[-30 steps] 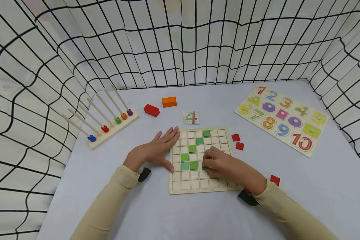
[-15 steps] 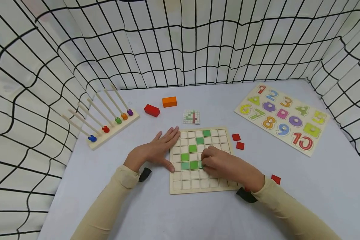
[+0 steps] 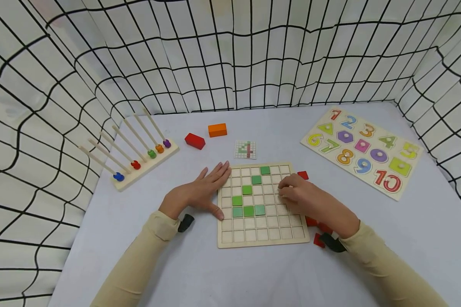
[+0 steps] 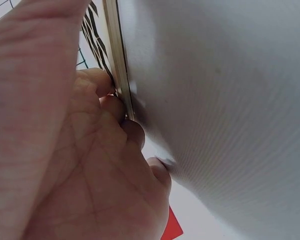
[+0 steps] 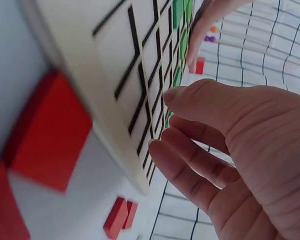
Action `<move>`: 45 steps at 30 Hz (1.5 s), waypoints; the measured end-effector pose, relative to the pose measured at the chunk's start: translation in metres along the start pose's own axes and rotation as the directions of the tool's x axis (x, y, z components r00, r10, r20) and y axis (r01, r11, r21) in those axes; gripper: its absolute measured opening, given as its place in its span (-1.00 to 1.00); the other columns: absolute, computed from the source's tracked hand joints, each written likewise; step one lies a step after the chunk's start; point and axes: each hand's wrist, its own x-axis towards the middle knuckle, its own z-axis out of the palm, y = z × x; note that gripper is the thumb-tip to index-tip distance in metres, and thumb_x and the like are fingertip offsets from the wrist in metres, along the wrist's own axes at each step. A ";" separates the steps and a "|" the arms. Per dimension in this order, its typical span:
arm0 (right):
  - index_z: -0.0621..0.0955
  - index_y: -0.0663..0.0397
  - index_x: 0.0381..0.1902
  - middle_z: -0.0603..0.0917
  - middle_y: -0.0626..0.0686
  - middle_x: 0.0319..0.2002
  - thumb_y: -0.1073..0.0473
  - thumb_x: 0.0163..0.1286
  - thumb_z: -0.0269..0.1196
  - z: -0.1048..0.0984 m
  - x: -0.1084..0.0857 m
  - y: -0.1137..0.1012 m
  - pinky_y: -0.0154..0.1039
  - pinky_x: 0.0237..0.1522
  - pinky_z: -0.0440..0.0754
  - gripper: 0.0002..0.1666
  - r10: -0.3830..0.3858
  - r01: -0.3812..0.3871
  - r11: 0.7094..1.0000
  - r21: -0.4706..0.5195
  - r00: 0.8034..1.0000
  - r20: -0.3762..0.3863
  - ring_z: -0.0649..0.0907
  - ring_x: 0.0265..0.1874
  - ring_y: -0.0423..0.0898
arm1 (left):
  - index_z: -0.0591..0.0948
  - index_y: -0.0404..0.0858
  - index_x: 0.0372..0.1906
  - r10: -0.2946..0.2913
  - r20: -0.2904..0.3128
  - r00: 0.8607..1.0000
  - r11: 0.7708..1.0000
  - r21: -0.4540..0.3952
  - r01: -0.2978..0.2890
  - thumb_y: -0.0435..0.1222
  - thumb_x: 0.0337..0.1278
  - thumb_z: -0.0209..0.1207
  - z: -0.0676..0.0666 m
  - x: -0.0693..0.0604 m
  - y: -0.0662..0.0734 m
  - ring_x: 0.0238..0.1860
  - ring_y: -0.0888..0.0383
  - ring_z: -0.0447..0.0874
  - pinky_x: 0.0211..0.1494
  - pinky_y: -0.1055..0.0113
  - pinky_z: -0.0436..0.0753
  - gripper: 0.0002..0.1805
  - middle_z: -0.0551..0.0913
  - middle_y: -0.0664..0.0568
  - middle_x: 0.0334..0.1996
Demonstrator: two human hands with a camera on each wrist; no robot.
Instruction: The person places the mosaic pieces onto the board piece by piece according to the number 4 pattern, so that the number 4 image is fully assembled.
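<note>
A wooden grid board (image 3: 263, 244) lies on the white table, with several green tiles set in its squares, the lowest row ending in a teal-green tile (image 3: 259, 209). My left hand (image 3: 194, 195) rests spread at the board's left edge, fingertips and thumb touching its rim. In the left wrist view, fingertips meet the side of the board. Over the board's right part hovers my right hand (image 3: 315, 202), its fingers loosely bent. The right wrist view shows nothing between that hand's thumb and fingers (image 5: 177, 167). Red tiles (image 3: 319, 240) lie beside the board, partly hidden under the right wrist.
A small pattern card (image 3: 245, 149) lies behind the board. Red (image 3: 194, 141) and orange (image 3: 217, 130) blocks sit farther back. A peg stand with beads (image 3: 146, 164) is at the left, a number puzzle (image 3: 363, 151) at the right. Black netting (image 3: 234, 66) surrounds the table.
My right hand has let go of the teal-green tile, now lying in its square, and moved right and slightly back. The left hand has stayed in place.
</note>
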 end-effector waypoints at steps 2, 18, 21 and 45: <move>0.81 0.27 -0.15 0.75 0.21 -0.02 0.44 0.21 0.56 -0.002 -0.001 0.005 -0.13 -0.03 0.85 -0.76 0.015 -0.015 1.000 -0.002 1.000 0.003 0.69 0.05 0.11 | -0.26 -0.23 0.77 0.001 -0.001 1.000 1.000 -0.004 -0.001 0.21 -0.05 0.58 0.000 0.000 0.000 0.80 -0.13 -0.51 0.79 -0.27 -0.36 0.56 -0.44 -0.09 0.79; 0.75 0.10 -0.32 0.69 0.09 -0.18 0.42 0.23 0.54 -0.016 -0.027 0.040 -0.04 -0.07 0.77 -0.82 0.263 -0.261 0.964 -0.043 0.964 0.039 0.60 -0.14 0.01 | -0.24 -0.25 0.76 0.002 -0.010 1.000 1.000 -0.005 -0.002 0.20 -0.06 0.59 0.001 0.000 0.000 0.80 -0.14 -0.49 0.79 -0.28 -0.35 0.56 -0.42 -0.11 0.79; 0.75 0.09 -0.27 0.69 0.06 -0.17 0.41 0.24 0.53 -0.018 -0.030 0.047 -0.04 -0.06 0.80 -0.81 0.272 -0.271 0.962 -0.010 0.961 0.051 0.62 -0.14 -0.02 | -0.24 -0.25 0.76 0.003 -0.009 1.000 1.000 -0.003 -0.003 0.20 -0.06 0.59 0.000 -0.001 -0.001 0.80 -0.14 -0.50 0.79 -0.28 -0.35 0.56 -0.43 -0.11 0.79; 0.76 0.06 -0.12 0.67 0.02 -0.09 0.37 0.37 0.43 -0.019 0.014 0.054 -0.14 -0.12 0.78 -0.82 0.096 -0.102 0.980 0.171 0.994 0.046 0.62 -0.15 -0.05 | -0.27 -0.22 0.77 -0.006 0.002 1.000 1.000 -0.002 0.006 0.20 -0.05 0.58 0.000 0.000 0.000 0.80 -0.12 -0.51 0.80 -0.24 -0.36 0.56 -0.45 -0.08 0.79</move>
